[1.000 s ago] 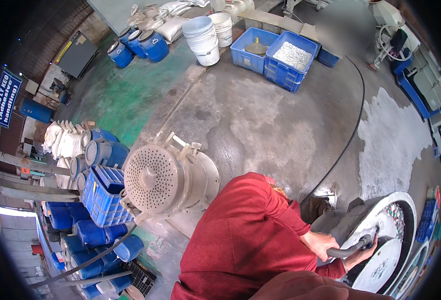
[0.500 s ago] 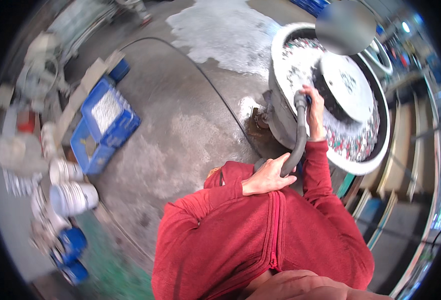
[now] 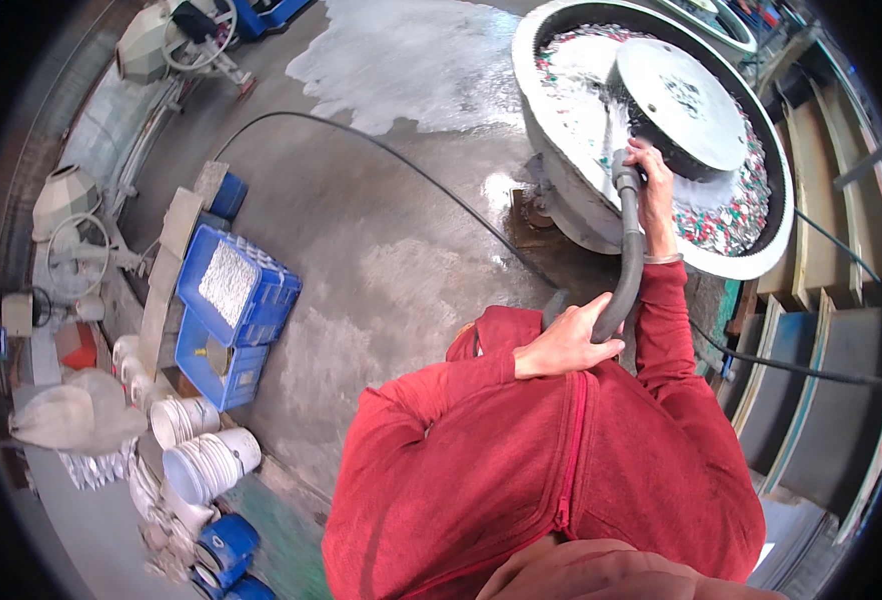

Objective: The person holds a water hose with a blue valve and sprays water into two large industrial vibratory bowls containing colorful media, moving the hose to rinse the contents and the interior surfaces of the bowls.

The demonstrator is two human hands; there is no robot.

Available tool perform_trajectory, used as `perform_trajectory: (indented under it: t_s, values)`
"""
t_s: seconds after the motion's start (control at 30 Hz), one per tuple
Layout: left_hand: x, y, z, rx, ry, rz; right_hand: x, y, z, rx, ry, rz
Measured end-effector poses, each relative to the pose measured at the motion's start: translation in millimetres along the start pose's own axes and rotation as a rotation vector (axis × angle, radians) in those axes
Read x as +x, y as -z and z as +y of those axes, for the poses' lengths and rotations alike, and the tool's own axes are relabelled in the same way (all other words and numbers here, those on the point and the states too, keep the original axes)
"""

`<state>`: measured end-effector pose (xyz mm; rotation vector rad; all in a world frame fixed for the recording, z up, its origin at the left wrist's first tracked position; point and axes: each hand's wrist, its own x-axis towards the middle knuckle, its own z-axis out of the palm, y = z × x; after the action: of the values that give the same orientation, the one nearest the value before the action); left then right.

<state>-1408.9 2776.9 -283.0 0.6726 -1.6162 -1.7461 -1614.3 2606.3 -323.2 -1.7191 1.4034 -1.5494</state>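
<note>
At the rim of a large round tub (image 3: pixel 551 125), my right hand (image 3: pixel 656 190) is closed around the nozzle end (image 3: pixel 624 172) of a thick grey hose (image 3: pixel 629 270). A whitish streak, seemingly water, runs from the nozzle toward the middle of the tub. Closer to my chest, my left hand (image 3: pixel 569 342) grips the same hose, thumb and fingers on either side of it. Many small red, green and white pieces (image 3: pixel 721 228) lie in the tub around a raised round centre with a flat pale top (image 3: pixel 683 105). White foam or water covers some of them.
Foamy liquid (image 3: pixel 411 65) spreads over the wet floor beyond. A thin black hose (image 3: pixel 391 150) curves across it. Blue crates (image 3: pixel 291 300), one holding white pieces, stand left, with white buckets (image 3: pixel 211 465) and blue containers (image 3: pixel 229 545) nearer. Wooden-edged compartments (image 3: pixel 841 370) line the right.
The view has shifted, so the tub sits higher and more of the left side shows. Both hands keep their grips on the hose and nozzle.
</note>
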Motion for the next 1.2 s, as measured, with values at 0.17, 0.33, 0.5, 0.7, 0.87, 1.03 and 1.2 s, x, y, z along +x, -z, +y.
perform_trajectory:
  t_s: [0.17, 0.33, 0.5, 0.7, 0.87, 1.03, 1.2]
  values:
    - [-9.7, 17.0, -0.5, 0.01, -0.007, 0.065, -9.0, -23.5, -5.6, 0.026, -0.157, -0.048]
    - [-24.1, 26.3, -7.2, -0.051, -0.043, 0.125, -4.0, -33.1, -3.2, -0.024, -0.136, -0.094]
    - [-32.3, 28.9, -12.6, -0.156, -0.164, 0.186, 10.5, -27.8, -13.6, -0.258, -0.059, -0.146]
    - [-31.9, 31.4, -23.7, -0.214, -0.207, 0.205, 8.4, -20.1, -10.1, -0.46, 0.021, -0.248]
    - [-24.7, 36.7, -23.6, -0.305, -0.206, 0.164, -8.5, -13.2, -0.6, -0.488, -0.094, -0.24]
    - [-12.5, 37.2, -15.8, -0.324, -0.178, 0.116, -10.1, 1.1, 12.5, -0.41, -0.127, -0.168]
    - [4.9, 21.0, -16.1, -0.315, -0.103, 0.055, -17.9, 19.8, 21.4, -0.328, -0.18, -0.099]
